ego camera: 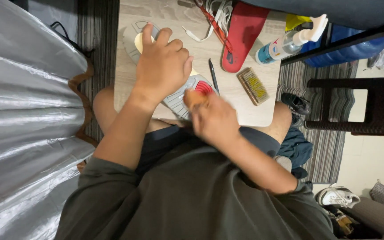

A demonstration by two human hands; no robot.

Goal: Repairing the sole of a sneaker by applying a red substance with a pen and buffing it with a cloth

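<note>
A shoe lies sole-up on the small wooden table [254, 111], its grey sole [181, 98] showing a red patch near the heel. My left hand [163, 64] presses down on the middle of the sole, fingers spread over it. My right hand [212, 118] is at the heel end, blurred, closed around something brownish [195, 98] that touches the sole; what it is I cannot tell.
On the table lie a red insole [243, 38], white laces [216, 13], a dark pen-like tool [213, 75], a wooden brush [253, 85] and a spray bottle [290, 42]. Silver fabric [23, 111] fills the left. A dark chair frame [356, 106] and shoes [336, 195] stand at right.
</note>
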